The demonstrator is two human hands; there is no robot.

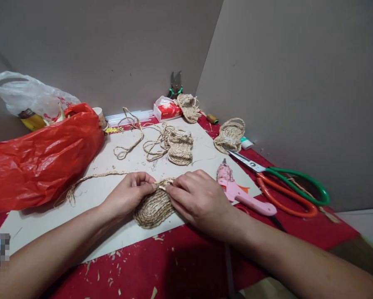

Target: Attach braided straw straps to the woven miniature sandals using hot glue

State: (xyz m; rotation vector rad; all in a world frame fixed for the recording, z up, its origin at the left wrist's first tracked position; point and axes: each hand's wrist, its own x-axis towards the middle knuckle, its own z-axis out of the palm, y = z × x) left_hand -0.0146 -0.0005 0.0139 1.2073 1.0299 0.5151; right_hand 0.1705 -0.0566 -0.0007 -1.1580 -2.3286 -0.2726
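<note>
Near the front edge of a pale board (111, 232), both hands hold a woven straw sole (153, 209) made of coiled braid. My left hand (128, 195) pinches its upper left edge between thumb and fingers. On the upper right edge, the fingers of my right hand (198, 197) are closed, with the thumb hidden. A short piece of braid shows between the two sets of fingertips. From behind my left hand a loose braided cord (95, 176) runs left to a frayed end. Just beyond the hands lies a small woven slipper (180, 147) with loose cord beside it.
A pink glue gun (236, 193) and large scissors (258, 167) with green and orange handles lie right. A red plastic bag (45, 162) fills the left. Farther back are a tissue box (167, 110), pruning shears (175, 85), more woven slippers (231, 135) and a cup (99, 117).
</note>
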